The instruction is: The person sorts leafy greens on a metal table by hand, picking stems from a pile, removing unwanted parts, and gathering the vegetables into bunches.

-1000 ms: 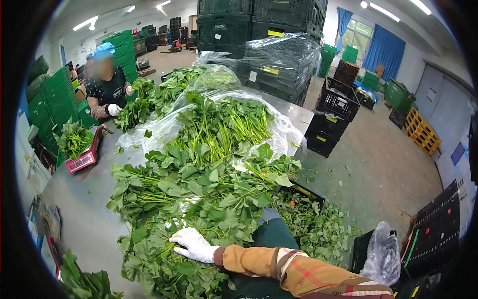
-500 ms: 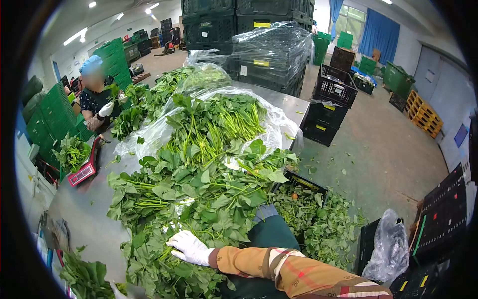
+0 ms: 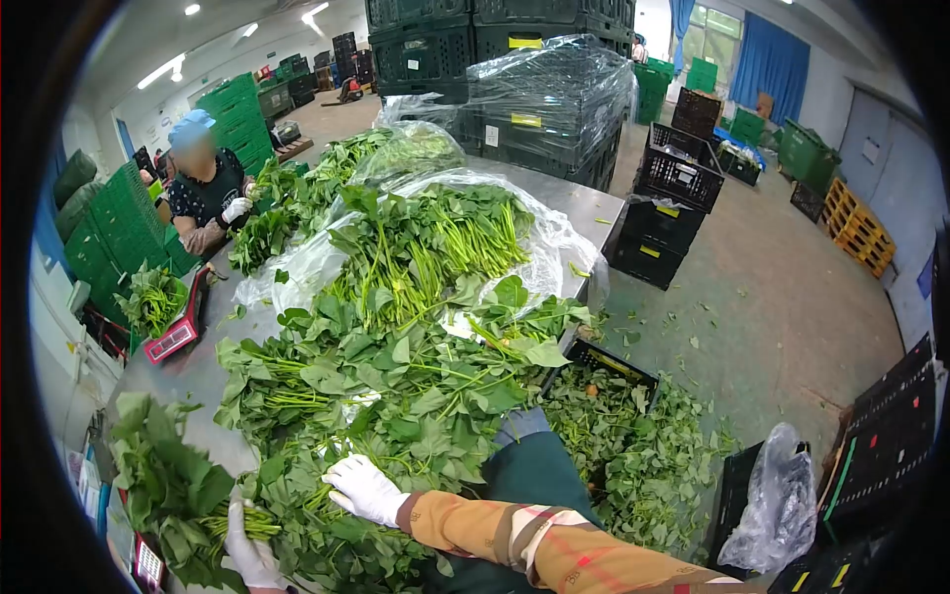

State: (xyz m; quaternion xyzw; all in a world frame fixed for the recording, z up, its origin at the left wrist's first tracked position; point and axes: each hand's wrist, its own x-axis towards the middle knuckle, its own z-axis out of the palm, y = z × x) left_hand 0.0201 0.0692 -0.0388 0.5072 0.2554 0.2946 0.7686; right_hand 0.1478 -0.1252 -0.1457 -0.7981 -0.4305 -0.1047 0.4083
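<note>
In the head view, my left hand point(image 3: 249, 549), in a white glove, is closed around the stems of a bunch of leafy greens point(image 3: 168, 485) at the lower left. My right hand point(image 3: 366, 490), also gloved, lies on a heap of leafy greens point(image 3: 396, 396) in front of me, its fingers curled over some leafy stems. Leaves partly hide its fingertips. Farther back, more green stems sit on a clear plastic sheet point(image 3: 564, 247) on the metal table point(image 3: 198, 396).
A red scale point(image 3: 173, 340) bears greens at the left. Across the table, a person with white gloves point(image 3: 236, 210) handles greens. Stacked black crates point(image 3: 544, 119) stand behind. By my right leg, a black crate point(image 3: 614, 364) holds leaves; a plastic bag point(image 3: 777, 505) hangs nearby.
My left hand has come into view at the lower left, and the bunch of greens there has risen. My right hand has shifted slightly left and up on the heap.
</note>
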